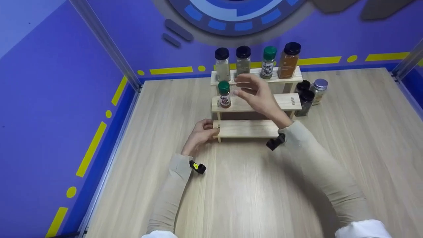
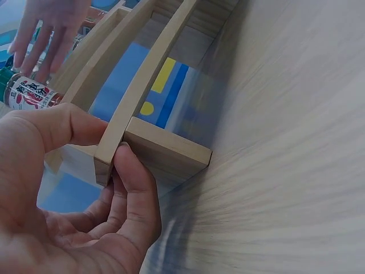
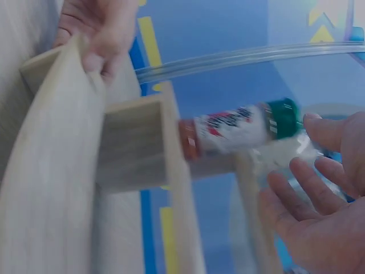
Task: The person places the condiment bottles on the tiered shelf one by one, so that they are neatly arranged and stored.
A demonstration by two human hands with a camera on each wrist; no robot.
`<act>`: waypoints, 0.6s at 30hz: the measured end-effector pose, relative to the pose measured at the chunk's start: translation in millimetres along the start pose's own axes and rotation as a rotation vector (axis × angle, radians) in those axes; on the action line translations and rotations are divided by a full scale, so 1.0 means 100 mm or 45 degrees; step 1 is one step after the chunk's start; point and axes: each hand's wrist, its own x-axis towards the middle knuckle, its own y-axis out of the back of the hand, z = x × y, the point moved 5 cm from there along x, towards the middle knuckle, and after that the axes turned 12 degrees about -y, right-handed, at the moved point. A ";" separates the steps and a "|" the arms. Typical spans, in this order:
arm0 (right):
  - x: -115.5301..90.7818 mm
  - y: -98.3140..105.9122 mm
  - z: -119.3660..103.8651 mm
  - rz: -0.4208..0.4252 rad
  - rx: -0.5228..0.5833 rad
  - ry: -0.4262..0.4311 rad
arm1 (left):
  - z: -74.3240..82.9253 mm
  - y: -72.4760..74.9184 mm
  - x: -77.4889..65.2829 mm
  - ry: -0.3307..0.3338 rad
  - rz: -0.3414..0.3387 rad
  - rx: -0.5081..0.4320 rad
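Observation:
A wooden three-step rack (image 1: 248,129) stands on the table. My left hand (image 1: 200,134) pinches the left end of its lowest step; the left wrist view shows thumb and forefinger on the board's edge (image 2: 137,97). On the middle step, at the left, stands a small green-capped spice jar (image 1: 225,99) with a white label. Just right of this jar is my right hand (image 1: 259,96), fingers spread and holding nothing. In the right wrist view the thumb is close to the jar's green cap (image 3: 283,119); whether they touch I cannot tell.
Along the top step stand black-capped jars (image 1: 222,67) (image 1: 243,62), another green-capped jar (image 1: 268,64) and a taller orange-brown jar (image 1: 289,62). Beside the rack's right end are black-capped jars (image 1: 304,104) and a silver-lidded jar (image 1: 319,91). A blue wall (image 1: 178,62) rises behind.

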 end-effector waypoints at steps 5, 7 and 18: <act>-0.07 0.26 -0.10 0.044 -0.060 0.010 | -0.02 0.02 -0.01 0.001 -0.007 -0.046; -0.10 0.39 -0.12 0.075 -0.110 0.010 | -0.01 0.04 0.00 -0.012 -0.002 -0.039; -0.34 1.15 -0.10 0.273 -0.296 0.065 | 0.00 0.00 -0.02 0.003 -0.010 -0.048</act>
